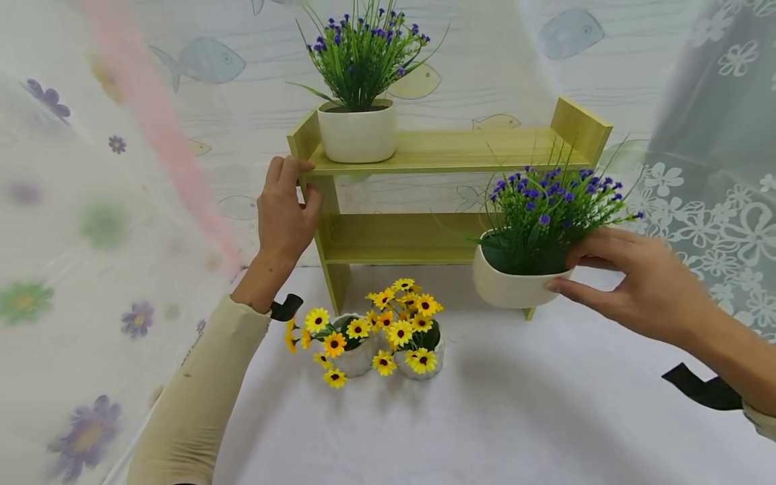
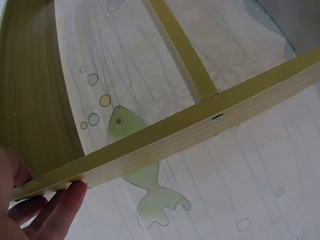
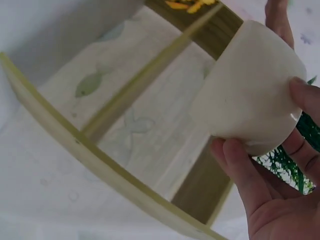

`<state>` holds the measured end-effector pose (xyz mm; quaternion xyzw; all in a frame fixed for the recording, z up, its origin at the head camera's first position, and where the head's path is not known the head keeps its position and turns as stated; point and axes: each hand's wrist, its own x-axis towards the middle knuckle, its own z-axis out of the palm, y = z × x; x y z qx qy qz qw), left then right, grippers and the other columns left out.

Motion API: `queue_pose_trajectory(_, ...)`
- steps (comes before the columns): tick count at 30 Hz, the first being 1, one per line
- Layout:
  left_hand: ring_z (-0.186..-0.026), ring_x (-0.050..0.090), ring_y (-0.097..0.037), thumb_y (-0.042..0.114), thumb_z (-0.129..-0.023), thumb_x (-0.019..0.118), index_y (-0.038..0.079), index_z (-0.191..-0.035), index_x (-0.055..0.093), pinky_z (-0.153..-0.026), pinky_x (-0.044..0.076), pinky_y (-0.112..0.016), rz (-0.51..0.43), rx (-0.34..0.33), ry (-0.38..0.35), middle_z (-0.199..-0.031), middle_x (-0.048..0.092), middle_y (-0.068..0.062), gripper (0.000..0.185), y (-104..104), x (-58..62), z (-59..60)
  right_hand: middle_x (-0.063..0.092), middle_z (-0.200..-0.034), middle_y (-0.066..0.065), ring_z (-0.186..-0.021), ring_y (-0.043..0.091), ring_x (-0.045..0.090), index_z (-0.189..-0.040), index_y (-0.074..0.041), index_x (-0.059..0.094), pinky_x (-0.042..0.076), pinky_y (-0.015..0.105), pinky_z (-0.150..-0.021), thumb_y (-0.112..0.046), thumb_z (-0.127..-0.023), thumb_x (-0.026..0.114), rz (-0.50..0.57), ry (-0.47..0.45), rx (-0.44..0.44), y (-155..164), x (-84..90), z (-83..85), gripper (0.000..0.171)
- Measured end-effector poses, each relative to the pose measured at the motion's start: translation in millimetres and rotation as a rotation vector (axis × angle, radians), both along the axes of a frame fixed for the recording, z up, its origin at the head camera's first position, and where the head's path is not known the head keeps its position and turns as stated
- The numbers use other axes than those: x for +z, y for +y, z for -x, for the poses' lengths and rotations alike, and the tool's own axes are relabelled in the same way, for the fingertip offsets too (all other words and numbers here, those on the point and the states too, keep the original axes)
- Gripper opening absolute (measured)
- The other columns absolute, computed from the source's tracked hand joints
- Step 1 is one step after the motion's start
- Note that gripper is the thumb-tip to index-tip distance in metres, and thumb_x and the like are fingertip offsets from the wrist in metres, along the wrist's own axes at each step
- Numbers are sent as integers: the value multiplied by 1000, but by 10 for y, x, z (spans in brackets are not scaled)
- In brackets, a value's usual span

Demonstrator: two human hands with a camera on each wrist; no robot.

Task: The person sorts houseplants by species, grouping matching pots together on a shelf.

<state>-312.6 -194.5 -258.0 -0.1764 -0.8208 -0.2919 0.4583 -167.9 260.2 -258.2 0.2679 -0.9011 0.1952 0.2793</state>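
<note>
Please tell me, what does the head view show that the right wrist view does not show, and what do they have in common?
Only the head view shows the left hand gripping the shelf's left end, a second purple-flower pot standing on the top board, and the two small pots of yellow flowers on the white cloth. Only the right wrist view shows the underside of the held white pot and the fingertips curled round it. Both show the right hand, that pot and the wooden shelf.
</note>
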Motion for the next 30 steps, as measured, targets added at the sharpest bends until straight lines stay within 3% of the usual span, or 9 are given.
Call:
queue_pose_trajectory(6,-98,68,-31,3,-99,58,5,-120,61,-69,61,-41,-13,13,-8,-114,56,-17,22,-7,-12,3,73,-95,-5,-94,26,76,-96,-19,75,39,-3,-86,-19,-76,97,-27,7,-8,-8,398,92,30)
queue_pose_trajectory(9,-97,68,-30,4,-99,57,5,-120,61,-69,60,-41,-17,16,-12,-114,56,-18,21,-10,-16,0,73,-98,-2,-95,1,73,-99,-16,75,40,-3,-86,-19,-79,95,-21,2,-2,4,589,155,28)
queue_pose_trajectory(13,-96,68,-30,4,-99,58,5,-120,61,-69,60,-41,-17,10,-10,-113,56,-18,21,-2,-9,5,73,-102,1,-96,-27,54,-103,-10,75,41,-2,-86,-17,-83,92,14,-7,14,27,820,261,27)
queue_pose_trajectory(18,-96,67,-30,3,-99,59,5,-120,61,-69,61,-41,-20,8,-14,-113,56,-18,21,13,-3,10,68,-99,-15,-95,-28,56,-105,-7,74,41,-2,-86,-18,-85,90,29,13,15,51,1047,439,28)
queue_pose_trajectory(26,-99,68,-31,5,-101,58,6,-122,61,-71,62,-42,-21,9,-30,-114,56,-17,21,21,-1,2,74,-104,-5,-96,-29,50,-112,-9,72,39,5,-87,-32,-90,87,-19,-35,-71,108,1315,755,35)
queue_pose_trajectory(28,-99,68,-31,6,-101,58,6,-122,61,-71,62,-42,-23,10,-38,-115,56,-16,21,21,-1,-3,77,-106,-2,-101,-23,54,-115,-10,71,38,9,-85,-36,-90,85,-17,-57,-110,123,1370,835,39)
queue_pose_trajectory(30,-99,68,-31,6,-101,58,6,-123,61,-72,62,-43,-26,12,-42,-115,56,-16,22,20,1,-8,79,-111,3,-115,-6,63,-119,-11,70,38,14,-82,-40,-92,83,-9,-85,-147,126,1417,904,42)
